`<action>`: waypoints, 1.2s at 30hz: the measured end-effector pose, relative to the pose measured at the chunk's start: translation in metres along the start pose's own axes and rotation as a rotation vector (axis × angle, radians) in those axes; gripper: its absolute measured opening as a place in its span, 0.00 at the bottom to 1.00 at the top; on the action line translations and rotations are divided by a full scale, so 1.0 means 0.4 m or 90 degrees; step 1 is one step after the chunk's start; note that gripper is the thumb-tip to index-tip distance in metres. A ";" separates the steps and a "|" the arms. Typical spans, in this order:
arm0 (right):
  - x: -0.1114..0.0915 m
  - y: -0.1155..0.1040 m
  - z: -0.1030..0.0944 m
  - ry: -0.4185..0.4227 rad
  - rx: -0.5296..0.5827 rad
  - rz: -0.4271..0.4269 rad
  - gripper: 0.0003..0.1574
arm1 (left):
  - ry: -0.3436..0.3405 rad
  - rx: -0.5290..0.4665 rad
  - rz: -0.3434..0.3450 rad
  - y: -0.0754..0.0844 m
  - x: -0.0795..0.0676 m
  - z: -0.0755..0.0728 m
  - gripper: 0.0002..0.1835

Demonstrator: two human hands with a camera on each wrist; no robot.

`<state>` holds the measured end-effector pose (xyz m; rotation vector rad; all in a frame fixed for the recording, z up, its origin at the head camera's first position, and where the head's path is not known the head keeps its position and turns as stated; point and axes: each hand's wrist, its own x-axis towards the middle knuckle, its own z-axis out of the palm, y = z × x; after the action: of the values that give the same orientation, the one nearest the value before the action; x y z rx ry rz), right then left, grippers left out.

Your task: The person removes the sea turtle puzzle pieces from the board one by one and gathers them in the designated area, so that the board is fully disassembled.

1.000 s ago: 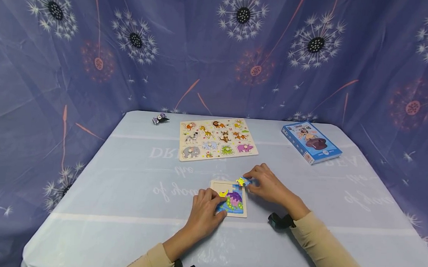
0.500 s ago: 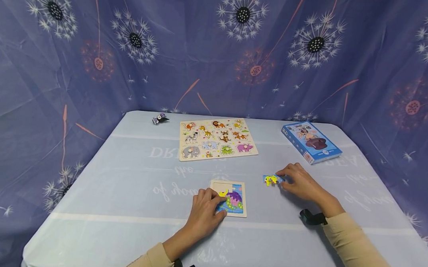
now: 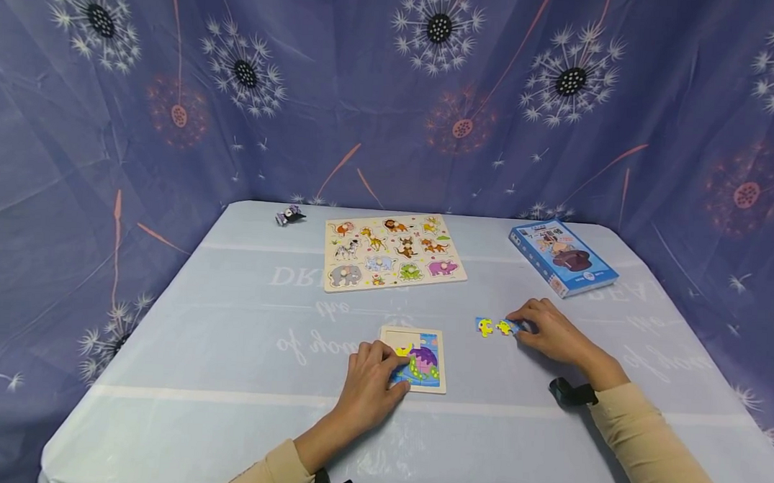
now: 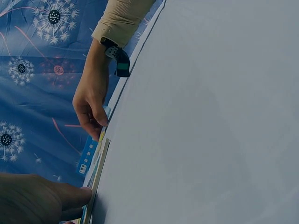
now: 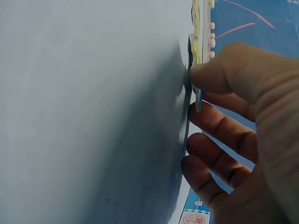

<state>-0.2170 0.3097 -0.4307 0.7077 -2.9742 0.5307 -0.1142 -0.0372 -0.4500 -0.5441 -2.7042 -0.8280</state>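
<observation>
A small wooden jigsaw puzzle board [image 3: 443,359] lies near the middle of the table, its picture in blue, purple, pink and yellow-green. Part of its upper left is bare wood. My left hand [image 3: 369,380] holds the board at its left and near side; in the left wrist view its thumb [image 4: 77,195] lies at the board's edge. To the right, my right hand [image 3: 551,335] pinches a blue and yellow puzzle piece [image 3: 505,327] between thumb and fingers. In the right wrist view this piece [image 5: 197,58] stands tilted just off the table. A similar loose piece [image 3: 484,327] lies beside it.
Farther back lies a wooden animal peg puzzle [image 3: 396,253]. A blue box [image 3: 564,258] is at the back right. A small dark and purple object [image 3: 290,215] sits at the back left. A patterned curtain [image 3: 342,88] hangs behind the table.
My right hand has moved right, away from the board's upper right corner, with a puzzle piece. The two loose pieces, overlapping half a second ago, now show a gap. My left hand stays put.
</observation>
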 end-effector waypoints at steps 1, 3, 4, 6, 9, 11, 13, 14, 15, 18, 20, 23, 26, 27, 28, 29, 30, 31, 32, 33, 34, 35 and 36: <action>0.000 0.000 0.001 -0.002 0.000 0.002 0.20 | -0.001 0.000 -0.001 0.000 0.000 0.000 0.18; 0.002 -0.001 0.001 -0.006 0.000 0.004 0.20 | 0.000 -0.001 -0.001 -0.001 0.000 0.001 0.18; 0.003 -0.001 0.001 -0.009 0.001 0.005 0.20 | 0.000 -0.002 -0.002 -0.001 0.000 0.002 0.18; 0.004 0.000 0.001 -0.015 0.002 0.009 0.20 | 0.003 -0.002 0.000 -0.002 0.000 0.003 0.18; 0.005 0.001 0.002 -0.020 0.002 0.014 0.21 | 0.011 0.000 0.005 -0.002 0.000 0.004 0.18; 0.004 0.001 0.002 -0.020 0.002 0.020 0.21 | 0.010 -0.001 0.004 -0.003 0.000 0.004 0.18; 0.002 -0.004 0.003 -0.012 0.000 0.026 0.21 | 0.007 -0.005 0.003 -0.004 0.000 0.004 0.19; 0.001 -0.011 0.002 -0.008 0.004 0.027 0.22 | 0.005 -0.006 0.003 -0.003 0.000 0.003 0.19; 0.001 -0.020 0.002 -0.003 0.007 0.027 0.22 | 0.003 -0.006 0.002 -0.004 0.000 0.002 0.19; 0.002 -0.061 0.006 0.020 0.015 0.012 0.21 | -0.001 -0.009 0.001 -0.004 0.001 0.000 0.19; 0.006 -0.097 0.012 0.028 0.022 -0.010 0.20 | -0.002 -0.010 -0.001 -0.004 0.001 -0.002 0.18; 0.015 -0.153 0.030 0.033 0.026 -0.050 0.19 | -0.004 -0.011 -0.004 -0.003 0.002 -0.004 0.19; 0.027 -0.203 0.052 0.021 0.034 -0.083 0.20 | -0.005 -0.005 -0.005 -0.003 0.001 -0.006 0.18; 0.033 -0.216 0.060 0.014 0.036 -0.090 0.21 | -0.006 -0.003 -0.005 -0.002 0.001 -0.006 0.18; 0.038 -0.229 0.067 0.005 0.040 -0.096 0.21 | -0.005 -0.001 -0.004 -0.002 0.001 -0.006 0.18; 0.043 -0.239 0.073 -0.003 0.042 -0.101 0.21 | -0.003 -0.001 -0.002 -0.002 0.001 -0.006 0.18; 0.049 -0.249 0.079 -0.011 0.043 -0.102 0.21 | 0.000 0.000 0.001 -0.001 0.002 -0.005 0.18; 0.054 -0.256 0.084 -0.017 0.040 -0.104 0.21 | 0.003 0.000 0.004 0.001 0.003 -0.004 0.18; 0.059 -0.262 0.088 -0.023 0.041 -0.105 0.21 | 0.006 -0.002 0.009 0.002 0.005 -0.003 0.17; 0.063 -0.268 0.091 -0.029 0.042 -0.105 0.21 | 0.009 -0.003 0.015 0.005 0.007 -0.002 0.17; 0.068 -0.272 0.094 -0.033 0.042 -0.108 0.21 | 0.012 -0.003 0.020 0.007 0.010 0.000 0.17; 0.072 -0.276 0.096 -0.037 0.040 -0.111 0.20 | 0.012 -0.004 0.024 0.011 0.012 0.001 0.17; 0.077 -0.280 0.097 -0.042 0.040 -0.115 0.20 | 0.010 -0.003 0.028 0.014 0.015 0.003 0.17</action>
<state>-0.1932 0.1898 -0.4280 1.0060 -2.9229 0.6010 -0.1173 -0.0306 -0.4463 -0.5938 -2.6658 -0.8248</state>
